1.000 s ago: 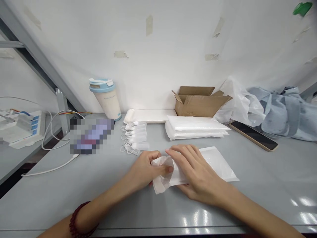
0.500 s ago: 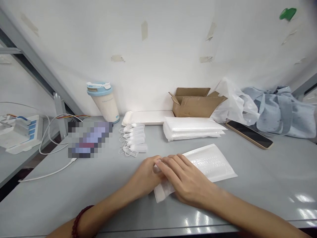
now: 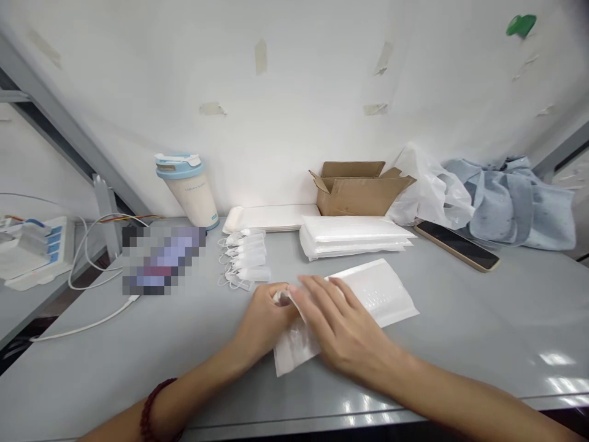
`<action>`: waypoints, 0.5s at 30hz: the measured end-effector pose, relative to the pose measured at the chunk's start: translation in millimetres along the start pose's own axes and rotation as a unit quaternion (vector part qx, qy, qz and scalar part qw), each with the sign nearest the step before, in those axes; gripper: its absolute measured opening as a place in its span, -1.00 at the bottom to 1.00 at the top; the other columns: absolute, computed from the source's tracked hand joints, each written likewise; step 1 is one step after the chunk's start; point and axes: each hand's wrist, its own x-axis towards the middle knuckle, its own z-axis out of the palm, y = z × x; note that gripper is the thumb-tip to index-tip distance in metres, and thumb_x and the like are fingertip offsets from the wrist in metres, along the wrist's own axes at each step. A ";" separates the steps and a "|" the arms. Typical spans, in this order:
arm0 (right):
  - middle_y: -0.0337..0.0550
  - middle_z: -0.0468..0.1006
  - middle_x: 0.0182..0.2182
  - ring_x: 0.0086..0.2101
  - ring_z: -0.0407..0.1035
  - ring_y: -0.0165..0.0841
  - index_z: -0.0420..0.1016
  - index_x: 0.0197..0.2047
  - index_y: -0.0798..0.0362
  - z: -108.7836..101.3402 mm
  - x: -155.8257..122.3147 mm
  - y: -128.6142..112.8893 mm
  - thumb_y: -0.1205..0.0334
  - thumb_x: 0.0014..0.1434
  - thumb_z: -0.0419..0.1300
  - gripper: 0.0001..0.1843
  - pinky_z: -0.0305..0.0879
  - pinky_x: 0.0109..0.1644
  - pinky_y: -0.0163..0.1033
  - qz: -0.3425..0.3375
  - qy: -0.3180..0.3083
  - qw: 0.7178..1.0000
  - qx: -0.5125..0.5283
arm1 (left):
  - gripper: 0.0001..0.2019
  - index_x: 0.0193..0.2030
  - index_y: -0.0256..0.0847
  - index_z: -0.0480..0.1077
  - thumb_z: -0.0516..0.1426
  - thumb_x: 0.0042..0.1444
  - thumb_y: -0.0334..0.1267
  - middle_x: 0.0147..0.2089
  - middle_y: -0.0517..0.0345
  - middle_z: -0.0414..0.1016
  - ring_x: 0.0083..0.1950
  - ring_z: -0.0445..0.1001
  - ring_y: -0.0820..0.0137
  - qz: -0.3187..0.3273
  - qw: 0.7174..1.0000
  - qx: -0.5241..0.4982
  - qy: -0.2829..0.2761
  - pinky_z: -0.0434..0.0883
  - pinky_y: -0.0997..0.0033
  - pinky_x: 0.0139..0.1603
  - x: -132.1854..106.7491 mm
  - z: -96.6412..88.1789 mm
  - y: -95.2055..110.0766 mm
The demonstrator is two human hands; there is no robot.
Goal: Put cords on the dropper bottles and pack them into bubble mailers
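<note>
A white bubble mailer (image 3: 381, 291) lies at a slant on the grey table, its near end lifted and creased between my two hands. My left hand (image 3: 269, 316) is closed at that near end, with a bit of whitish, see-through material showing between thumb and fingers. Across the mailer's middle rests my right hand (image 3: 343, 325), its thumb pinching the raised edge beside my left hand. Whether anything is inside the mailer, I cannot tell. Just beyond my left hand lie several small translucent plastic bottles (image 3: 251, 259) with looped caps, in a row.
Behind the mailer is a stack of white mailers (image 3: 354, 230), with a flat white stack (image 3: 276, 218) to its left. Further back stand an open cardboard box (image 3: 361, 196) and a tumbler (image 3: 191, 193). A phone (image 3: 455, 245), plastic bag (image 3: 427, 190) and blue cloth bag (image 3: 515, 202) lie right.
The mailer and both hands have shifted slightly left in view. The near edge is pulled up more, and my right fingers have lifted a little. The whole view has also shifted slightly.
</note>
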 end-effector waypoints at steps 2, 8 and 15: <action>0.28 0.43 0.00 0.05 0.27 -0.05 0.25 0.12 0.34 1.3 -1.2 3.0 0.54 0.21 -0.17 -0.57 0.27 -0.01 0.07 0.033 -0.015 0.998 -0.045 | -0.72 -0.62 -0.20 0.03 0.11 -0.07 -0.26 -0.60 0.35 -0.02 -0.53 0.02 0.55 -0.011 0.998 -0.049 0.042 0.04 0.54 -0.57 0.3 -0.4 1.2; 0.23 0.44 0.02 0.03 0.31 -0.05 0.34 0.06 0.35 9.8 -4.8 8.5 0.53 0.22 -0.11 -0.61 0.27 0.02 0.04 -0.001 -0.063 0.996 -0.064 | -0.88 -0.49 -0.26 0.27 0.16 -0.10 -0.32 -0.53 0.31 0.26 -0.48 0.24 0.52 -0.043 0.991 -0.126 0.022 0.21 0.56 -0.50 1.3 -1.2 2.2; 0.24 0.44 0.01 0.01 0.31 -0.05 0.34 0.07 0.31 17.9 -7.3 9.2 0.51 0.22 -0.13 -0.60 0.27 -0.03 0.05 0.009 -0.097 0.992 -0.081 | -0.87 -0.43 -0.27 0.34 0.12 0.03 -0.25 -0.60 0.18 0.49 -0.66 0.38 0.46 -0.112 0.975 -0.082 -0.176 0.30 0.55 -0.69 1.6 -28.1 10.9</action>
